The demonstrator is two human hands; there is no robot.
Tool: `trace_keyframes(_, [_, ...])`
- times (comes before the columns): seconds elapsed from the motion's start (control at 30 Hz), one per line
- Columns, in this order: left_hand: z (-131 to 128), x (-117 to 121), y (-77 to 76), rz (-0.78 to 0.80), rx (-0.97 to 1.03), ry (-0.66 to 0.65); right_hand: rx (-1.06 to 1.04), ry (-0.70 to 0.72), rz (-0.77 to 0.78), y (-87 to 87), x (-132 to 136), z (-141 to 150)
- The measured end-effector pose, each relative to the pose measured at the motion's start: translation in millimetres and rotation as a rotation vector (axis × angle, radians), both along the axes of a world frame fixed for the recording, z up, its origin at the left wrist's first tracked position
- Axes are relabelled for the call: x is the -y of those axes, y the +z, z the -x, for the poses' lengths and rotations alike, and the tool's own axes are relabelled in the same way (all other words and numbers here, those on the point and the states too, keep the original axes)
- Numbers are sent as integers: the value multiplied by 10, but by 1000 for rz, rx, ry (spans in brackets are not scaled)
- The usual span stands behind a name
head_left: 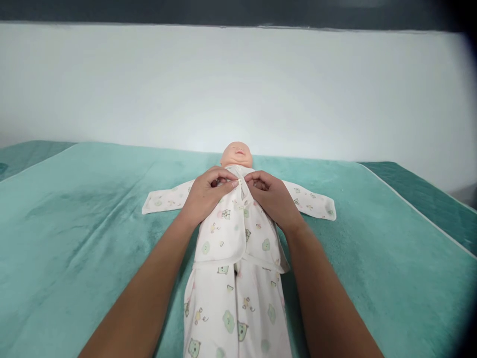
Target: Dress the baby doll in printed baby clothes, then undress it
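Observation:
A baby doll lies on its back, head away from me. It wears a white printed jacket with long sleeves spread to both sides, and matching trousers. At the upper chest, my left hand pinches the left edge of the jacket's front opening between thumb and fingers. Across from it, my right hand pinches the right edge of the same opening. A small fastening shows between my fingertips, too small to make out. Below my hands the two front panels meet, and the hem parts slightly.
A teal plush blanket lies under the doll, with a few creases at the left. Darker green quilted fabric shows past its right edge. A white wall stands behind the doll's head.

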State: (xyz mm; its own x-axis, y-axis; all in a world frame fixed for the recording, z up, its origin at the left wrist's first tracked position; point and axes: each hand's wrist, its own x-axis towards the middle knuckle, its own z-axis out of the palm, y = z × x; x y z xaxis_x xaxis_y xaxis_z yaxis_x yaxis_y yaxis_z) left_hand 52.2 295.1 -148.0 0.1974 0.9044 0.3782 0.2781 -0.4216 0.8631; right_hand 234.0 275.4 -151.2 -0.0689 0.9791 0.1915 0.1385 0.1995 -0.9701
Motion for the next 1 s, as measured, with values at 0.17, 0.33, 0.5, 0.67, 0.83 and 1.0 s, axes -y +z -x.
trace_keyframes(0.17, [5,-4,1,-4,-1,6,25,-4,-29,13,9,1])
trace_keyframes(0.33, [6,-16,-29,-21,57,-34,34,-3,-61,-14,-1,4])
trace_keyframes(0.5, [1,-5,-26,-10,87,-41,90,-17,-96,-14,2,15])
trace_keyframes(0.67, [6,23,13,2,37,-52,212,-67,-157,11,29,43])
trace_keyframes(0.83, [7,18,2,-23,55,-78,233,-76,-165,8,31,51])
trace_keyframes(1.0, [11,8,-16,-39,38,-63,215,-100,-162,13,34,62])
